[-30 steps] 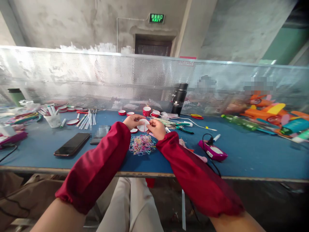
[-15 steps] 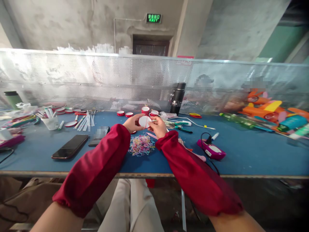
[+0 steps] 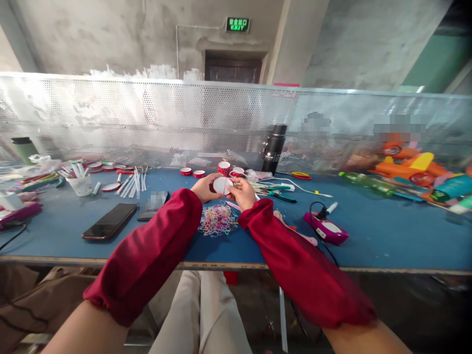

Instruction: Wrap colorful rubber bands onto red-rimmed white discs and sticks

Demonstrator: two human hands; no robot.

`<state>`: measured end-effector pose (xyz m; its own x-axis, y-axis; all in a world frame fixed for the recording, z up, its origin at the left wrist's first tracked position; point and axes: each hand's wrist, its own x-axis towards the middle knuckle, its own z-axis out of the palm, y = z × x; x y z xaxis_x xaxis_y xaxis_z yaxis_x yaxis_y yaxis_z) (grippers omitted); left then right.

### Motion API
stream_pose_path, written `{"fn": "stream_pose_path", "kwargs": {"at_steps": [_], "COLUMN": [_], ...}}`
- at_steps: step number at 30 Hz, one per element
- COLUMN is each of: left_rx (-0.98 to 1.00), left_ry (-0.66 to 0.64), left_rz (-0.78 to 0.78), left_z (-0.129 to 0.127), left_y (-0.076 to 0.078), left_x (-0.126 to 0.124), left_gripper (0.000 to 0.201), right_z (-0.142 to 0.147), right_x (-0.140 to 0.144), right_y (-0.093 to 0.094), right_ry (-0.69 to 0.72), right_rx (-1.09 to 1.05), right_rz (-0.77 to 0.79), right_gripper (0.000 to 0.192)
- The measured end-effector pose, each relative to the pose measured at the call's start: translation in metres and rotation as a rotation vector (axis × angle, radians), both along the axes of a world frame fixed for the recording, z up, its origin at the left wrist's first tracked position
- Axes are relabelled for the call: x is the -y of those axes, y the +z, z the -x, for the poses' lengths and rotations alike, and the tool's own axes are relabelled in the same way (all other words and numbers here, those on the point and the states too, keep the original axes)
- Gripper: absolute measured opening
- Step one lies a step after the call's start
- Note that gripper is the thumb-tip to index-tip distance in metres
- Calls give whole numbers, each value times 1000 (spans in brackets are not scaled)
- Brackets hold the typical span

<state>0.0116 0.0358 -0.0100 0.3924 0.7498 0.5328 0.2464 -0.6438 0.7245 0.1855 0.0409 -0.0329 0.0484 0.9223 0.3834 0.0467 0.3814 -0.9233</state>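
Your left hand (image 3: 205,187) and right hand (image 3: 242,193) meet above the blue counter (image 3: 387,231), each grip clamped on the rim of one small round red-edged disc with a white face (image 3: 222,185), left fingers on its left side, right fingers on its right. Just below the disc lies a heap of coloured rubber bands (image 3: 217,220). Behind the disc stand more red-rimmed discs (image 3: 191,172) and a black flask (image 3: 274,149). Right of the disc sits a magenta glue gun (image 3: 326,230); left of it lies a black phone (image 3: 109,221).
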Motion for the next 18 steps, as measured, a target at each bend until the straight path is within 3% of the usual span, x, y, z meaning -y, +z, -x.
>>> {"fn": "stream_pose_path", "kwargs": {"at_steps": [8, 12, 18], "left_rx": [-38, 66, 289], "left_ry": [15, -52, -7], "left_rz": [-26, 85, 257], "left_z": [1, 2, 9], "left_y": [-5, -4, 3], "left_x": [-5, -6, -10], "left_gripper": [72, 78, 40], "right_z": [-1, -3, -4], "right_x": [0, 3, 8], "right_y": [0, 3, 5], "right_ry": [20, -11, 0], "right_rx": [28, 123, 262], "right_rz": [4, -107, -277], "right_gripper": [27, 24, 20]}}
